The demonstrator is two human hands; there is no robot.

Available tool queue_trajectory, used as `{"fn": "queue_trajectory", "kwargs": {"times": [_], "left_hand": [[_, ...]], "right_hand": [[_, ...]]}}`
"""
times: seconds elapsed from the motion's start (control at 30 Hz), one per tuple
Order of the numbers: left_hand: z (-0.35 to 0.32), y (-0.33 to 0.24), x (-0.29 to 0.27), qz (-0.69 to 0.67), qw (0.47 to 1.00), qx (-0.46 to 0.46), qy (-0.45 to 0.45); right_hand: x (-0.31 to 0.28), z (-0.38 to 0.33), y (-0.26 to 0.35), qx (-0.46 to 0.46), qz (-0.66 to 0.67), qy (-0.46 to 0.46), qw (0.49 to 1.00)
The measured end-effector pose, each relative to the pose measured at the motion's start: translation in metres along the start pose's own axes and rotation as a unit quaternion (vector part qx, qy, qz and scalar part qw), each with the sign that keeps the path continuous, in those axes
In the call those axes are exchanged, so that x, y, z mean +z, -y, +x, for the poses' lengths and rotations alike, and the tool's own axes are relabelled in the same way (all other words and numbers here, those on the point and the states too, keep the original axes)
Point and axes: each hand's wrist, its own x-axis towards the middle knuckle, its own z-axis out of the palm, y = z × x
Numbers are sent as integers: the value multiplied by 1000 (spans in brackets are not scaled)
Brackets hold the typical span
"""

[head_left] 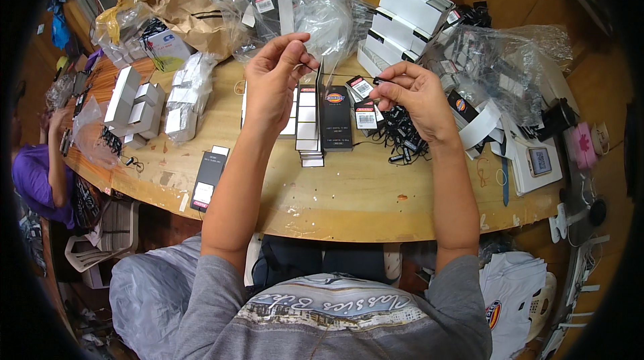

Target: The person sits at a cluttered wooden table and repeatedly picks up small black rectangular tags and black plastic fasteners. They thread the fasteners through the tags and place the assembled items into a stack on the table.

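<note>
My left hand (276, 75) is raised above the wooden table (349, 192), its fingertips pinching one end of a thin black string (345, 77). My right hand (414, 97) pinches the other end, where small hang tags (362, 87) dangle between the hands. Below the hands lie a stack of black-and-white tags (308, 122), a long black card (335, 118) and a heap of black string loops (402, 135).
White boxes (406, 11) are stacked at the back, with crumpled clear plastic bags (322, 11) and a brown paper bag (191, 15). Small white boxes (134, 102) stand on the left. A phone (540, 161) lies on the right. Another person in purple (37, 179) sits far left.
</note>
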Motion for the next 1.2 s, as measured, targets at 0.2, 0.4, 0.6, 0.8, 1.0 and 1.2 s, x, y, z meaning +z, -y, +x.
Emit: {"fn": "queue_trajectory", "kwargs": {"times": [0.2,0.4,0.6,0.8,1.0,1.2], "left_hand": [[-5,3,4,62,997,-28,38],[-8,7,11,102,991,-56,65],[-14,3,20,112,989,-76,66],[-17,4,24,179,981,-18,66],[-19,9,25,204,975,31,86],[-20,6,25,254,960,35,111]], "right_hand": [[-2,0,-3,-17,11,-14,1000],[0,-2,1,-23,42,0,999],[12,-7,10,-13,32,-4,999],[11,-5,4,-56,16,-21,998],[15,-6,4,-59,14,-22,998],[18,-6,4,-61,-5,-33,998]]}}
